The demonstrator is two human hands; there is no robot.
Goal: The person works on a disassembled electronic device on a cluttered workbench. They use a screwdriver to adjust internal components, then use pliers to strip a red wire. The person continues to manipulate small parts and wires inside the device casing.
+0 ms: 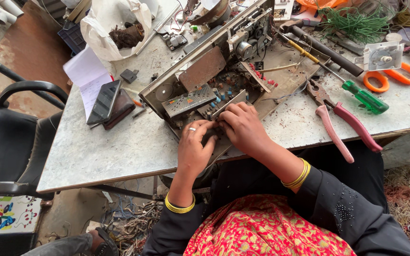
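An opened electronic chassis (214,71) with circuit boards, a rusty metal plate and small coloured components lies tilted on the grey worktable (119,147). My left hand (193,149), with a ring on one finger, rests on the chassis' near edge, fingers curled onto a board. My right hand (244,128) sits beside it, touching it, fingertips pressing at the same spot on the near board. Both wrists carry yellow bangles. What the fingertips pinch is hidden.
Pink-handled pliers (345,125), a green-handled screwdriver (352,92) and orange scissors (390,76) lie right of the chassis. A dark phone on a wallet (107,104), white paper (86,76) and a white bag (115,28) lie left. A black chair (10,142) stands at left.
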